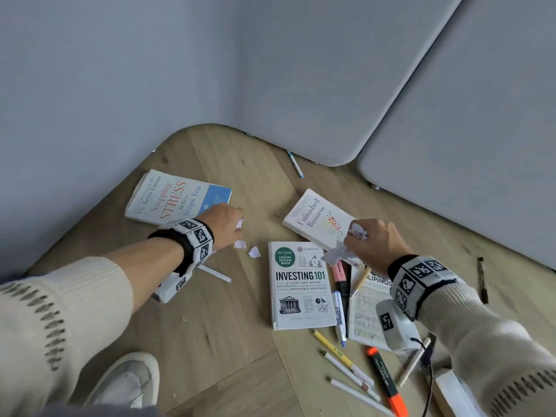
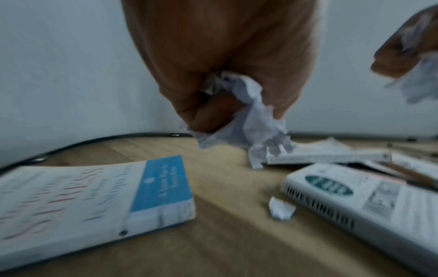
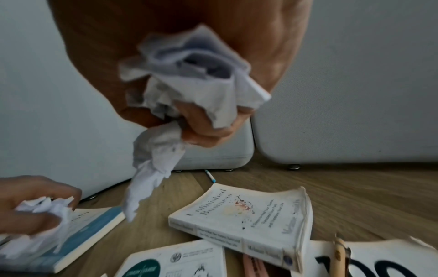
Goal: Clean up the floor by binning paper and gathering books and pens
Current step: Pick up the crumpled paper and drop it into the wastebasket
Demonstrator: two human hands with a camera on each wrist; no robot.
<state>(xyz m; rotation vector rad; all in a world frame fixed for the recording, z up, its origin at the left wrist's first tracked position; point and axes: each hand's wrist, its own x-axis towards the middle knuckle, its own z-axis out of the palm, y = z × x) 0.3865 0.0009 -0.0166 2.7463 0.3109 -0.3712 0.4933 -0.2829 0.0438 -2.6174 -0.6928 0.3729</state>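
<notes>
My left hand grips crumpled white paper just above the wooden floor, near the "Stopping Stress" book. One small paper scrap lies on the floor beside the "Investing 101" book. My right hand grips a bigger wad of crumpled paper over the "Unfinished Business" book. Several pens and highlighters lie scattered at the front right.
Grey padded panels wall in the floor at the back and right. A blue-tipped pen lies by the panel's foot. A white pen lies under my left wrist, a dark pen far right. My white shoe stands at the bottom.
</notes>
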